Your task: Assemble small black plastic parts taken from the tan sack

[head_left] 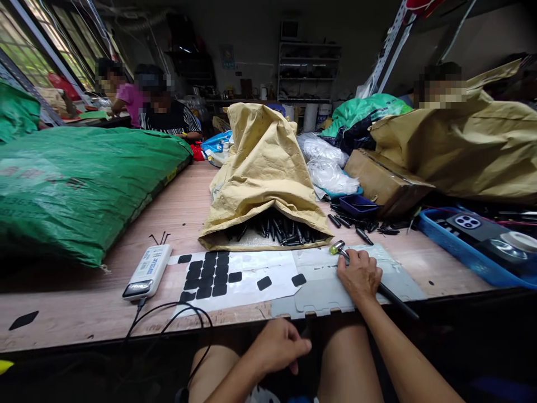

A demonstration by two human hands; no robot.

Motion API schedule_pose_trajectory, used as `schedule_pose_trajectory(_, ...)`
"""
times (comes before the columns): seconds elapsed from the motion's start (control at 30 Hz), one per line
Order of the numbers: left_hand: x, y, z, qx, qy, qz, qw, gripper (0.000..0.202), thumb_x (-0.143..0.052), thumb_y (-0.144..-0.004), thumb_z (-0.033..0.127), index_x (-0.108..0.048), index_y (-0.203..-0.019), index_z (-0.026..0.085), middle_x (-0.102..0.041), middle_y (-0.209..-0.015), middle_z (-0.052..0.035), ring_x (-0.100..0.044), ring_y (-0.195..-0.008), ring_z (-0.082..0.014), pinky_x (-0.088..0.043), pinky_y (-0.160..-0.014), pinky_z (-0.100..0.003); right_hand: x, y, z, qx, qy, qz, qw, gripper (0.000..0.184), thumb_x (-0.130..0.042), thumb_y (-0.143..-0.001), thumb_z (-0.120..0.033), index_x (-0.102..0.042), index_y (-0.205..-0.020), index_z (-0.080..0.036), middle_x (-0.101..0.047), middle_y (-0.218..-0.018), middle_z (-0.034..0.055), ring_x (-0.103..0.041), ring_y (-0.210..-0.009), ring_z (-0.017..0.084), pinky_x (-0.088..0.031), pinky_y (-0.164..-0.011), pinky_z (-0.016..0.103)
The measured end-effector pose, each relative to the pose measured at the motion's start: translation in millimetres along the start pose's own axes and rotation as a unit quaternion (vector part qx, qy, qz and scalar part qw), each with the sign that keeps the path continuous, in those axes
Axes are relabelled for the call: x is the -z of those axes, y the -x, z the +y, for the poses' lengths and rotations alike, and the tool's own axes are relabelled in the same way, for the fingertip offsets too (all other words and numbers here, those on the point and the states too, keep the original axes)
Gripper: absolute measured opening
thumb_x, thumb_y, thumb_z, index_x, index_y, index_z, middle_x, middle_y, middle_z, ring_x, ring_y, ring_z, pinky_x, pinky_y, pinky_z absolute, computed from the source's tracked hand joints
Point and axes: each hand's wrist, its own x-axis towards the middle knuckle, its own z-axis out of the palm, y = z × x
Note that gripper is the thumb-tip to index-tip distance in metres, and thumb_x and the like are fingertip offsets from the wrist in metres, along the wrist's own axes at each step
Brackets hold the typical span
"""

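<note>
My right hand [359, 276] rests on the table, closed over the black handle of a small hammer [338, 247] whose head lies on a grey foam mat [319, 291]. My left hand [280, 346] hangs below the table edge above my knees, fingers curled in a pinch; what it holds is hidden. A white backing sheet [251, 277] with several black adhesive pads [208, 274] lies to the left of the mat. Behind it a tan paper sack [264, 168] lies open, with black rod-like parts [281, 229] spilling at its mouth.
A white power bank [147, 271] with a black cable [168, 313] lies at the left. A large green sack [79, 184] fills the left side. A cardboard box [384, 182], a blue tray [470, 252] and another tan sack [470, 151] stand right. Other people sit far behind.
</note>
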Motion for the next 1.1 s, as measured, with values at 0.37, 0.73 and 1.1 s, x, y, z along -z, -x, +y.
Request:
schedule_pose_trajectory(0.37,188.9,-64.6,103.4,0.115,-0.217,0.518,0.819,0.042,-0.058,-0.09,0.048,-0.073,-0.115,0.018,-0.074,-0.111,-0.0208,-0.069,-0.102,-0.0355,-0.05,-0.081,-0.041,1.7,-1.7,0.3,0.002,0.0,-0.006,1.0,0.028,-0.054,-0.095,-0.037,-0.068,-0.111,-0.019,-0.059,-0.104,0.0112,-0.05,-0.096,0.027,-0.03,-0.075,0.035)
schedule_pose_trajectory(0.73,158.3,-40.2,84.8,0.018,-0.317,0.453,0.833,0.027,-0.061,-0.089,0.042,-0.074,-0.102,0.023,-0.072,-0.104,-0.013,-0.065,-0.1,-0.0323,-0.047,-0.081,-0.039,3.5,-2.2,-1.8,-0.003,-0.003,-0.009,1.0,0.027,-0.055,-0.093,-0.035,-0.067,-0.11,-0.019,-0.06,-0.105,0.0117,-0.05,-0.097,0.028,-0.03,-0.075,0.036)
schedule_pose_trajectory(1.1,95.0,-26.2,58.0,-0.253,-0.308,0.249,0.883,0.013,-0.069,-0.086,0.029,-0.069,-0.098,0.024,-0.068,-0.098,-0.0038,-0.056,-0.096,-0.024,-0.04,-0.084,-0.035,2.4,-2.2,-0.8,0.0,0.0,-0.006,1.0,0.027,-0.053,-0.094,-0.036,-0.067,-0.111,-0.019,-0.059,-0.104,0.0108,-0.05,-0.098,0.027,-0.031,-0.074,0.036)
